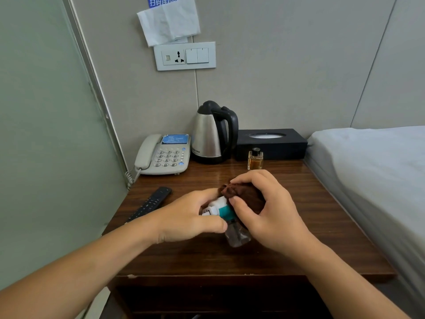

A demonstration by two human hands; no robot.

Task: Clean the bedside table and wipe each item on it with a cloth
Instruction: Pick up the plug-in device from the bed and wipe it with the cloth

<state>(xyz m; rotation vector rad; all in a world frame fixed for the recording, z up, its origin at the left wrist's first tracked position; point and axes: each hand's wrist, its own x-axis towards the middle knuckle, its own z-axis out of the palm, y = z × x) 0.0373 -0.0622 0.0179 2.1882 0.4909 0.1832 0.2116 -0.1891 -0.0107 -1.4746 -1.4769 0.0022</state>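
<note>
Over the wooden bedside table [299, 226], the left hand [184, 219] grips a small plug-in device with a white and teal top and a clear bottle [236, 238] below, tilted on its side. The right hand [271, 212] holds a bunched dark brown cloth [243, 194] pressed against the device's top. At the table's back stand a grey corded telephone [163, 155], a steel electric kettle [211, 134] with a black handle, and a black tissue box [271, 143]; a small perfume bottle [255, 160] of amber liquid stands just before the box. A black remote control [149, 203] lies at the left. A socket and switch panel [185, 56] sits on the wall, a white bed [372, 162] at right.
</note>
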